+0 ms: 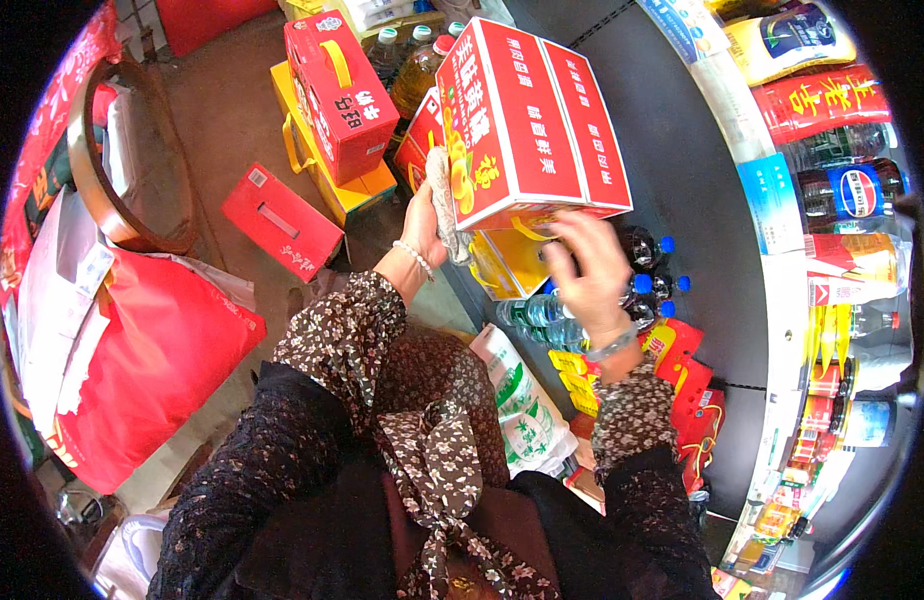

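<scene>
My left hand (429, 215) presses a grey cloth (444, 205) against the near left side of a big red gift box (527, 120) with white panels and a yellow picture. The box is tilted and lifted above the stacked goods. My right hand (589, 270) is under its lower right corner, fingers spread and a little blurred, touching the box's underside by a yellow handle. A bead bracelet is on my left wrist, a bangle on my right.
A yellow carton (512, 262) and dark drink bottles (647, 250) lie below the box. Red and yellow handled cartons (337, 95) stand on the floor at the left, beside a flat red box (282, 222), a red sack (147, 365) and a white sack (522, 405). Shelves of bottles (842, 190) curve along the right.
</scene>
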`<state>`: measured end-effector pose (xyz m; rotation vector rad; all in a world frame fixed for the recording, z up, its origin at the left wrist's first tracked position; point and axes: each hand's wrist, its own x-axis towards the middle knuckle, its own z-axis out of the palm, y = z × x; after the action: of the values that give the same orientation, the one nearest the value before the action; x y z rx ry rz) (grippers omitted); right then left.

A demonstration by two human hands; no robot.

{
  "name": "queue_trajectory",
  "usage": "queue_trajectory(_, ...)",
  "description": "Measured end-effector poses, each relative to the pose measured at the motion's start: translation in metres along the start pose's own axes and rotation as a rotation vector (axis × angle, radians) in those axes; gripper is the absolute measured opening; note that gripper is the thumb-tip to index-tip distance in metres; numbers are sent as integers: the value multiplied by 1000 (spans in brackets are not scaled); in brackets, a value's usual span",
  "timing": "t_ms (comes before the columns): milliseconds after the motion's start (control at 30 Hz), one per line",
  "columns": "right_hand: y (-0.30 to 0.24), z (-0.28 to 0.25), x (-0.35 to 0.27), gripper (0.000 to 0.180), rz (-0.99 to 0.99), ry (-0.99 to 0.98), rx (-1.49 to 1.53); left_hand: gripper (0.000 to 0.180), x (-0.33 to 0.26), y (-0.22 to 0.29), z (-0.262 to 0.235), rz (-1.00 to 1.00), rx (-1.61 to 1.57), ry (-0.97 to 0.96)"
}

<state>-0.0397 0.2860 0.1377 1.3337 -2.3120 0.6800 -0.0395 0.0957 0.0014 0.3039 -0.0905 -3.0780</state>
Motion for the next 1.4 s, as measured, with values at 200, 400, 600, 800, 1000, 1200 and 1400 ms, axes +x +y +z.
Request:
queue_trajectory(200, 6, 39, -1, 34, 37, -271, -109, 44, -8, -15, -15, 4, 31, 40)
queue_trajectory(400, 11, 29, 19, 22, 194, -411, -116, 26, -14, -27, -20, -155, 265, 204)
queue_trajectory(600, 13, 26, 34, 20, 400, -579, 6, 36, -30, -33, -8, 201, 777, -29)
queue_trajectory(800, 2, 26, 36, 22, 447, -586, -12, 49, -40, -26, -8, 12, 659, -171)
queue_trajectory(1000, -26, 40, 31, 22, 446, -463, -95, 38, -35, -24, -11, -92, 455, -126)
queue_trajectory(1200, -53, 36, 27, 17, 364, -482, -59, 38, -34, -6, -23, -156, 637, -273)
queue_trajectory(1400, -69, 33, 17, 21, 363, -470, -83, 44, -41, -7, -28, -243, 669, -309)
